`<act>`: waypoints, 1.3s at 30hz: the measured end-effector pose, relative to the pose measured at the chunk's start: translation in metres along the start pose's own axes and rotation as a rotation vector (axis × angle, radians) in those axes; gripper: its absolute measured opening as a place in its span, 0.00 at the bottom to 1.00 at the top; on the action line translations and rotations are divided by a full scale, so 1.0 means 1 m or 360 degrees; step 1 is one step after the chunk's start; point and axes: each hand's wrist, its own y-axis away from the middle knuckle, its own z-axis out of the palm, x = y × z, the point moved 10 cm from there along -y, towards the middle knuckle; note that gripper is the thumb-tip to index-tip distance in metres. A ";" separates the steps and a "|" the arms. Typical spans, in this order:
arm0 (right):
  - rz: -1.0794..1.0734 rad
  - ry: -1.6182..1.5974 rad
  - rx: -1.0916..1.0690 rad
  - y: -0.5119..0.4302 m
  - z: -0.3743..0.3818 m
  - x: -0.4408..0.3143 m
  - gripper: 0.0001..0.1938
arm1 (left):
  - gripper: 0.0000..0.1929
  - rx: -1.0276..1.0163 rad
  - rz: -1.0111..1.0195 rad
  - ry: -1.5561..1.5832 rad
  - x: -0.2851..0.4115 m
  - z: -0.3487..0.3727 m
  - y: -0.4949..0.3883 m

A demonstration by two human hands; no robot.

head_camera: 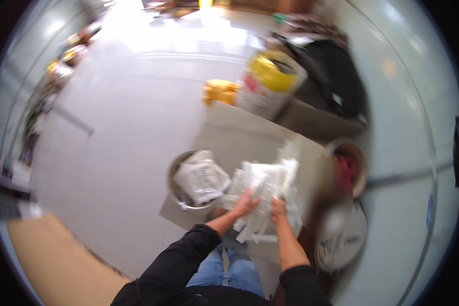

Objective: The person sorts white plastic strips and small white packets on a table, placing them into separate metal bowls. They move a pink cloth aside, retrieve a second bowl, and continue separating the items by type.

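Both arms reach forward in black sleeves. My left hand (246,205) grips a bunch of white, partly see-through plastic packets (261,178) from its left side. On the other side, my right hand (278,209) has its fingers around the same bunch. Motion blur hides the exact grip and the packets' contents. More flat translucent packets (252,231) lie below and around the hands. To the left of my left hand stands a round tub (171,183) with a pale rim. White packets (204,178) bearing dark print fill it to the top.
A flattened cardboard sheet (244,132) lies under the work on the tiled floor (111,153). Beyond it stand a yellow-and-white sack (269,82) and a black bag (329,72). At right are a container with red contents (346,168) and a white round lidded container (342,244).
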 end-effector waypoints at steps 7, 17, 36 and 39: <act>-0.0192 -0.0421 -0.0302 0.028 0.024 -0.048 0.22 | 0.36 -0.0271 -0.0178 0.0060 0.048 -0.036 -0.006; -0.0070 -0.0430 -0.0596 0.087 0.079 -0.081 0.21 | 0.15 -0.0091 0.0478 0.0294 0.101 -0.141 0.043; -0.0293 0.0155 -0.0064 -0.049 -0.024 0.005 0.30 | 0.42 -0.0324 -0.0312 -0.0009 -0.015 -0.019 0.016; -0.0369 0.0415 0.0099 -0.065 -0.042 0.014 0.33 | 0.34 -0.0480 -0.0151 0.0084 -0.009 -0.100 0.052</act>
